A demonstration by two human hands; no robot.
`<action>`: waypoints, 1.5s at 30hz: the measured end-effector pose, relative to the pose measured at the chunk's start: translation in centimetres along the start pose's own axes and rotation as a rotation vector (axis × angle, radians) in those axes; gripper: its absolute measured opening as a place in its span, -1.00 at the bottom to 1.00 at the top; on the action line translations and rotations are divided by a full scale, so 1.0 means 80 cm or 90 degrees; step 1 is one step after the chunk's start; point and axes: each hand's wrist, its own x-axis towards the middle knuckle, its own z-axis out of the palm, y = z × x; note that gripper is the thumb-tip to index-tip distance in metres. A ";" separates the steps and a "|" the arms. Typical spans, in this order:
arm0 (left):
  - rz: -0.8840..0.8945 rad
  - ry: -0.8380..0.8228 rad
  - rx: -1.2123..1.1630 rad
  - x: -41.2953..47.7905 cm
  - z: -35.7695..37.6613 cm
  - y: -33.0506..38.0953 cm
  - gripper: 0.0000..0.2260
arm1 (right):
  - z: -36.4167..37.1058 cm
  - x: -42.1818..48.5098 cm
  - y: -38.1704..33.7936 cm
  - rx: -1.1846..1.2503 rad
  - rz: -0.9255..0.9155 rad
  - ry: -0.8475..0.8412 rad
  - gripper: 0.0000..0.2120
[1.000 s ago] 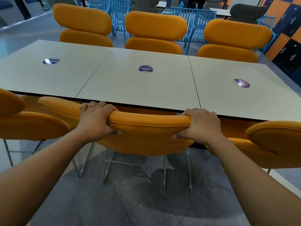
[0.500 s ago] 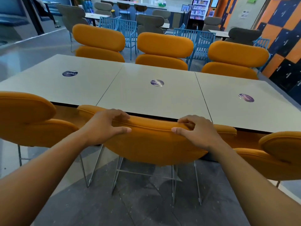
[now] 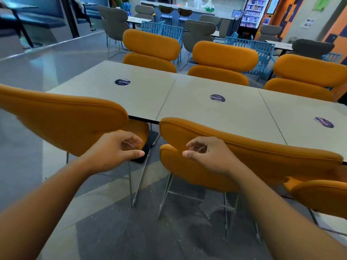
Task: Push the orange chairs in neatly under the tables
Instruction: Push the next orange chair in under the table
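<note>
Three pale tables (image 3: 206, 111) stand joined in a row. An orange chair (image 3: 262, 158) sits tucked against the near edge in front of me, its backrest close to the tabletop. Another orange chair (image 3: 62, 119) stands to its left, also by the near edge. My left hand (image 3: 114, 149) hovers in front of the left chair, fingers loosely curled, holding nothing. My right hand (image 3: 208, 154) hovers just in front of the middle chair's backrest, fingers loosely curled and empty. Part of a further orange chair (image 3: 323, 196) shows at the right edge.
Three orange chairs (image 3: 223, 57) line the table's far side. Behind them stand blue slatted chairs (image 3: 163, 30), grey chairs (image 3: 199, 34) and more tables. A vending machine (image 3: 251, 14) is at the back right. A dark object (image 3: 148, 147) lies on the left chair's seat.
Both hands have let go of the middle chair's backrest and pulled back, fingers now loosely curled. My view has swung left, bringing the left chair to the front.
</note>
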 end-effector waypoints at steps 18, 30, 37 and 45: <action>-0.066 0.224 0.132 0.005 -0.170 -0.168 -0.42 | 0.104 0.189 -0.137 0.054 -0.112 0.020 -0.63; -0.169 0.124 0.311 0.128 -0.254 -0.308 -0.14 | 0.160 0.384 -0.175 0.080 -0.103 -0.052 -0.49; -0.148 0.079 0.322 0.161 -0.278 -0.339 -0.29 | 0.179 0.435 -0.207 0.032 -0.090 -0.210 -0.33; -0.062 -0.066 0.287 0.186 -0.322 -0.353 -0.35 | 0.215 0.448 -0.258 -0.030 -0.039 -0.328 -0.23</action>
